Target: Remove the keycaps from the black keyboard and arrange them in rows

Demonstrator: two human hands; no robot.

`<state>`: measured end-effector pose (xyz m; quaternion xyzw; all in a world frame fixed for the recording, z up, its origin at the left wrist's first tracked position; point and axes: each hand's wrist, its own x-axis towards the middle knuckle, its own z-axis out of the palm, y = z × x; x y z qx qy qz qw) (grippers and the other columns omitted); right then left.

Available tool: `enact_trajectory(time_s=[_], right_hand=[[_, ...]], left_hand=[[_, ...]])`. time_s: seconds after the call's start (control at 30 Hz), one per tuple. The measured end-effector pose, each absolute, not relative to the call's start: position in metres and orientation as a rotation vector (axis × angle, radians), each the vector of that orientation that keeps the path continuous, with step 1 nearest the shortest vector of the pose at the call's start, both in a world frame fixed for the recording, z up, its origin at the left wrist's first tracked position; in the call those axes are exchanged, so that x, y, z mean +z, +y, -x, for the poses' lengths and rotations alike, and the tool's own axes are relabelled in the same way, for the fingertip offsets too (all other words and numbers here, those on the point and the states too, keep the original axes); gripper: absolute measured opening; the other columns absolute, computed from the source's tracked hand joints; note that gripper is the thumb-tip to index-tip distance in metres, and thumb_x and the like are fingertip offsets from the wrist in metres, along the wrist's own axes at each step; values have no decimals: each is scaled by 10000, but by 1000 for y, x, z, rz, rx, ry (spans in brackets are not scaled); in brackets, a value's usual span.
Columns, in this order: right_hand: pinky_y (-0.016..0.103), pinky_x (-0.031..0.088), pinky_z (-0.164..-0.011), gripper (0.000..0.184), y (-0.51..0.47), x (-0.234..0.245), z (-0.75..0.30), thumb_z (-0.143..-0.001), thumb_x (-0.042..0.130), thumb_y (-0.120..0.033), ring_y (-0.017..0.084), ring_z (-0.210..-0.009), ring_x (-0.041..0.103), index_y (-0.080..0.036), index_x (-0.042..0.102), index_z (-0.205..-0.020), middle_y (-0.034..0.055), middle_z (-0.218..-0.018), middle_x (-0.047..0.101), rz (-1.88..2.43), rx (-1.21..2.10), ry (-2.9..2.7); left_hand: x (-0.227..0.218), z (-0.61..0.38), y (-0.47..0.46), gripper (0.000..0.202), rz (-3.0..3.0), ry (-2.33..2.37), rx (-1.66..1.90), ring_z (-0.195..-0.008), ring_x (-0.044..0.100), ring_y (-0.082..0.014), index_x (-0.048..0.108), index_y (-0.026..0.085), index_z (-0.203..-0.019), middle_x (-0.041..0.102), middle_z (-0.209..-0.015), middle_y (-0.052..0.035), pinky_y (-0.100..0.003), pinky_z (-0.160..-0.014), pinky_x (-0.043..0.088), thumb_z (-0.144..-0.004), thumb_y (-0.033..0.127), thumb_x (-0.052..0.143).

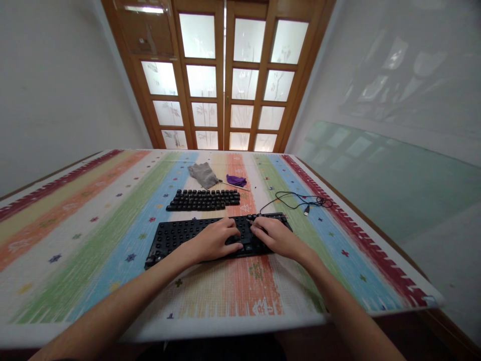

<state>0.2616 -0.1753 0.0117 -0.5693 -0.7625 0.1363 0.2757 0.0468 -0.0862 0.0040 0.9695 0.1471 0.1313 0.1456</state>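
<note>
A black keyboard base (176,234) with bare switch posts lies on the striped mat in front of me. My left hand (216,240) rests on its middle, fingers curled over the keys area. Beside it, my right hand (276,235) lies on the right part, fingertips touching the surface near the left hand. Whether either hand pinches a small part is hidden by the fingers. Behind the base sits a block of black keycaps (205,199) in rows. The keyboard's black USB cable (300,200) trails to the right.
A grey cloth (203,174) and a purple cloth (236,180) lie at the back, with a thin stick (242,187) beside them. The colourful striped mat (93,220) covers the table. Wooden glazed doors (225,75) stand behind; a wall runs along the right.
</note>
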Motion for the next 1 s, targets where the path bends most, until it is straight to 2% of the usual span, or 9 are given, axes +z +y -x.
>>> enact_trajectory(time_s=[0.13,0.33,0.47,0.7,0.87,1.0], right_hand=[[298,389,-679,114,-176,6,-259,-904,576,-274,191,-738,565,-174,615,-866,56,-804,642,1580,383,-2265],[286,367,-649,209,-172,3,-251,-841,697,-350,204,-792,574,-159,615,-819,76,-877,627,1743,320,-2358],[282,365,-661,214,-169,6,-246,-827,717,-348,204,-835,587,-155,627,-851,79,-953,623,1845,317,-2365],[277,376,-684,193,-167,9,-244,-849,694,-347,206,-879,608,-163,633,-855,68,-949,636,1978,322,-2301],[283,366,-652,236,-170,20,-236,-824,712,-396,232,-894,625,-167,660,-842,78,-975,643,2092,280,-2330],[279,364,-652,197,-174,20,-231,-822,716,-351,220,-886,629,-163,660,-831,71,-974,647,2137,245,-2289]], left_hand=[[-1,-48,-89,252,-2790,484,311,-885,596,-205,703,167,-891,601,-922,-69,-312,-781,482,-899,401,606],[-11,-48,-90,276,-2708,527,359,-807,570,-173,704,166,-849,578,-850,-51,-280,-708,457,-921,398,574],[-13,-50,-92,224,-2665,569,371,-822,565,-173,697,167,-876,581,-861,-48,-286,-738,460,-921,349,575],[-19,-50,-100,161,-2693,573,451,-936,563,-208,621,159,-901,591,-969,-75,-337,-833,484,-941,276,519],[-28,-50,-103,160,-2767,586,514,-905,547,-215,582,155,-888,573,-927,-73,-352,-816,483,-956,272,495],[-31,-51,-103,152,-2792,561,583,-886,539,-212,560,161,-871,557,-892,-65,-345,-796,482,-958,268,495]])
